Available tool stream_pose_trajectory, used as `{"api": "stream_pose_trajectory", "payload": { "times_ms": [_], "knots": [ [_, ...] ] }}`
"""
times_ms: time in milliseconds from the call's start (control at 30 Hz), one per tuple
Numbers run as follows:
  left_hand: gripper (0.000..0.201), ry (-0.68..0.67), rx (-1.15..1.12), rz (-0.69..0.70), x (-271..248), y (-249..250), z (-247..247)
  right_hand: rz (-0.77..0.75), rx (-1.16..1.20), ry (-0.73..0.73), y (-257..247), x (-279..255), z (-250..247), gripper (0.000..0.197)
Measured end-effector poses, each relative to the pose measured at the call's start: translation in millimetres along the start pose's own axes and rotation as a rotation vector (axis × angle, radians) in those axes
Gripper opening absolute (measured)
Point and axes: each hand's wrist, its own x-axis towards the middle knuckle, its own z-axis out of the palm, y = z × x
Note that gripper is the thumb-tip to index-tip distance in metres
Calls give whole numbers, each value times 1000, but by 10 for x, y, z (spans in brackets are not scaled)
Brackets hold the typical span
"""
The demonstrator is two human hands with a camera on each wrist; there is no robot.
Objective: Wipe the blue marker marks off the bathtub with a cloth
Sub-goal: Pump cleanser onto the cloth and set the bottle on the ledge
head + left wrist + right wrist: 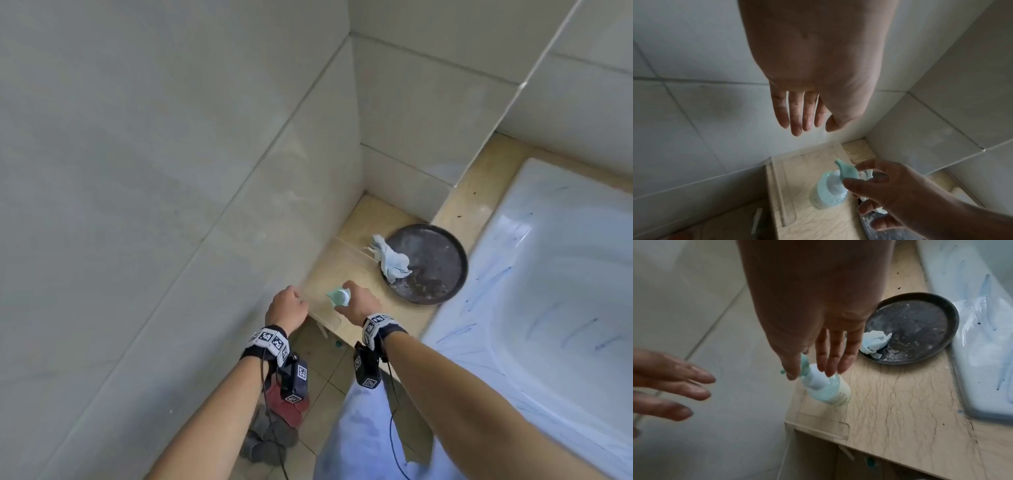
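The white bathtub [534,219] at the right carries smeared blue marker marks [488,284] on its rim and inner wall. A crumpled pale blue cloth [390,258] lies on the left edge of a dark round tray [435,267]; neither hand touches it. A pale green pump bottle [339,297] stands on the beige ledge [346,260]. My right hand [812,373] hovers over the bottle [826,386] with straight fingers, its thumb against the pump head. My left hand [809,128] hangs open and wet-looking beside the wall, holding nothing.
Tiled walls [171,171] close in the left and back sides. The ledge ends just in front of the bottle, with floor tiles below. A red rag [287,407] and a grey rag [270,442] lie on the floor by my legs.
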Motion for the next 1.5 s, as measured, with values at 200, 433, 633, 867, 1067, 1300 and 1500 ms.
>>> {"api": "stream_pose_trajectory", "payload": {
  "times_ms": [200,433,633,867,1067,1300,1500],
  "knots": [
    [26,-38,5,3,45,-147,-78,67,94,-17,-159,116,-9,27],
    [36,-60,-29,106,-179,256,30,127,543,223,-53,-465,-482,31],
    [80,-94,-9,442,-834,1293,571,-11,828,450,375,-1685,-1514,30],
    [116,-80,-115,703,-2122,2635,1577,-45,903,625,1496,-3272,-2350,20],
    [115,-117,-115,893,-3351,3476,2672,-4,891,682,2606,-4581,-3010,17],
    [90,-191,-204,1162,-4411,4220,3225,-77,1131,707,3453,-5818,-3444,9],
    [76,-196,-192,1272,-4651,4717,3228,-198,1368,872,3770,-6173,-3599,24]
  ]
}}
